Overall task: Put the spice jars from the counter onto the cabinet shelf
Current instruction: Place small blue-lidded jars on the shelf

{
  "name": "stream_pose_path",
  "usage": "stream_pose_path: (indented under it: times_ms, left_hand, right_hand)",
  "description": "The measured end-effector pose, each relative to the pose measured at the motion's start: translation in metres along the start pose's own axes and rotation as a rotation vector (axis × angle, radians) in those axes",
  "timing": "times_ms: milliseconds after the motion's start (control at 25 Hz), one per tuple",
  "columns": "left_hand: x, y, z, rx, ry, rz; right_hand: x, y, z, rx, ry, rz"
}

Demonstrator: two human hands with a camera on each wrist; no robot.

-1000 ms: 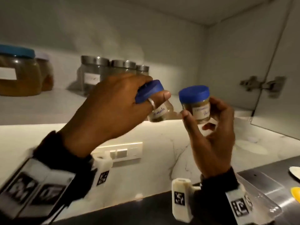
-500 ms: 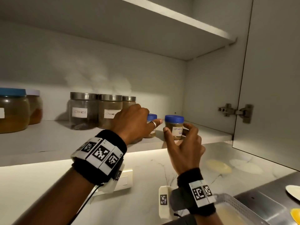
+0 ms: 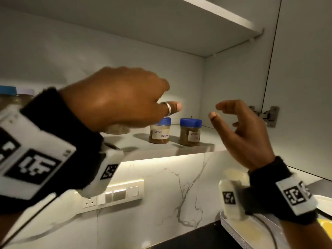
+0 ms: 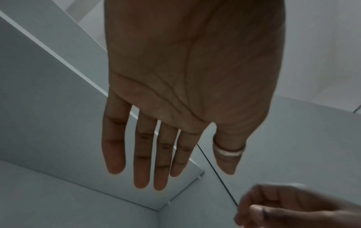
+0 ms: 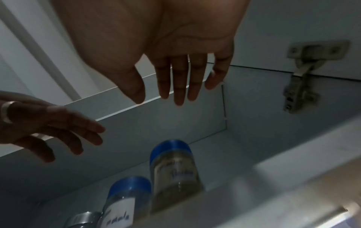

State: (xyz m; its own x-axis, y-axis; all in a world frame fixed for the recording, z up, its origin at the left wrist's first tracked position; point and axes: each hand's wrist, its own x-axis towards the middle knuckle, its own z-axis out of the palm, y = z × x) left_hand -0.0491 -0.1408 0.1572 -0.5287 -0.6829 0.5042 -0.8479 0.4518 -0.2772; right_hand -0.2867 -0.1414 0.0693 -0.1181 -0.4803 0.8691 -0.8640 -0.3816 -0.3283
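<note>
Hands [image 3: 240, 133] off "masala"-labelled jar [image 3: 159, 131]

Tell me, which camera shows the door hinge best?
The right wrist view: the hinge is large and whole on the cabinet side. The head view shows it smaller, partly behind the right hand. The left wrist view misses it.

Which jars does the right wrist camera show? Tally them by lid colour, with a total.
Blue lid: 2, the left jar and the right jar
Steel lid: 1, the steel-lidded jar at the bottom edge
Total: 3
</note>
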Motion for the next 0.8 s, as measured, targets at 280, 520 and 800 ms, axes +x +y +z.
stream_pose_path:
  times_ms: [280, 520, 800]
  left_hand:
    - [0.052, 0.005, 0.000, 0.042, -0.242, 0.143]
    - [0.076, 0.003, 0.018, 0.121, -0.311, 0.172]
    - [0.091, 0.005, 0.029, 0.152, -0.405, 0.203]
  right_hand:
    - [0.060, -0.008, -0.006, -0.333, -0.572, -0.224]
    - [0.076, -0.014, 0.016, -0.484, -0.725, -0.323]
    - [0.101, -0.021, 0.017, -0.703, -0.869, -0.306]
